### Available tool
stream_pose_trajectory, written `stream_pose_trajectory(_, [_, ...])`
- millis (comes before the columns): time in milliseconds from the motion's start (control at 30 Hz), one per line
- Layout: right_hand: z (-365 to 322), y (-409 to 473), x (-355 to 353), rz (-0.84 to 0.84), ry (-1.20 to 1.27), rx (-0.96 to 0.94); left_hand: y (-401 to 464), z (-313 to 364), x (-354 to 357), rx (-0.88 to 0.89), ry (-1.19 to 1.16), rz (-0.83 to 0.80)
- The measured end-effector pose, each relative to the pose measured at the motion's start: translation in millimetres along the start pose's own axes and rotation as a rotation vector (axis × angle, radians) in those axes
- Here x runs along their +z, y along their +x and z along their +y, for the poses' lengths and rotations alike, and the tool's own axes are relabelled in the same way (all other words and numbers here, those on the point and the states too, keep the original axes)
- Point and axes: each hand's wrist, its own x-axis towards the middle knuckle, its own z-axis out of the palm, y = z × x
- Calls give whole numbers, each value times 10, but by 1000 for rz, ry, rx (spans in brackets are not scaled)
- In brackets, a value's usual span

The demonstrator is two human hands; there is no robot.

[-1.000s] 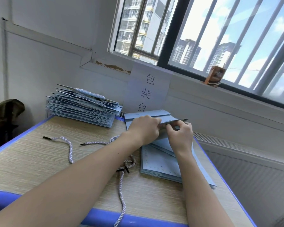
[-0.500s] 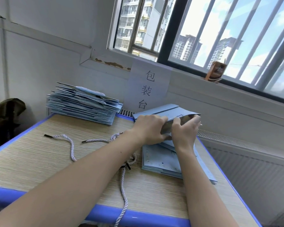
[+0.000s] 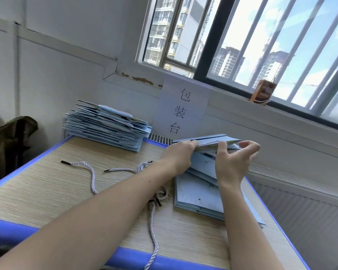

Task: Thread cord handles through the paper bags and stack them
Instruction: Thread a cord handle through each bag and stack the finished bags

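Blue bag (image 3: 209, 140) edge, both hands gripping.

The table (image 3: 47, 191) is showing a matt, pale wood-grain top edged in smooth blue plastic. The paper bags (image 3: 195, 193) are looking like matt light-blue card, and the cords (image 3: 92, 176) like twisted white rope with black tips.

The pale blue paper bag (image 3: 209, 140) I'm working on is lying folded flat, lifted off the flat pile of unthreaded bags (image 3: 195, 193) under it, a white twisted cord (image 3: 207, 143) running along its top edge. Loose white cords (image 3: 125, 169) with black tips are sprawling over the wood. The finished stack (image 3: 103, 131) is sitting far left, handles lying on top.
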Motion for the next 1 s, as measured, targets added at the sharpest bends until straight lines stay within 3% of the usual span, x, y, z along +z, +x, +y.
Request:
stream_pose_trajectory(267, [-25,0,24,-113,409,161,40,-26,-8,-28,-140,146])
stream_pose_trajectory(633, [76,-8,90,-370,187,116,56,-3,-46,7,-223,190])
stream_pose_trajectory(767, [89,14,86,-350,218,123,59,-4,-80,-23,-214,225])
stream_pose_trajectory(1000, [115,41,67,-305,187,126,42,20,-96,-8,-206,119])
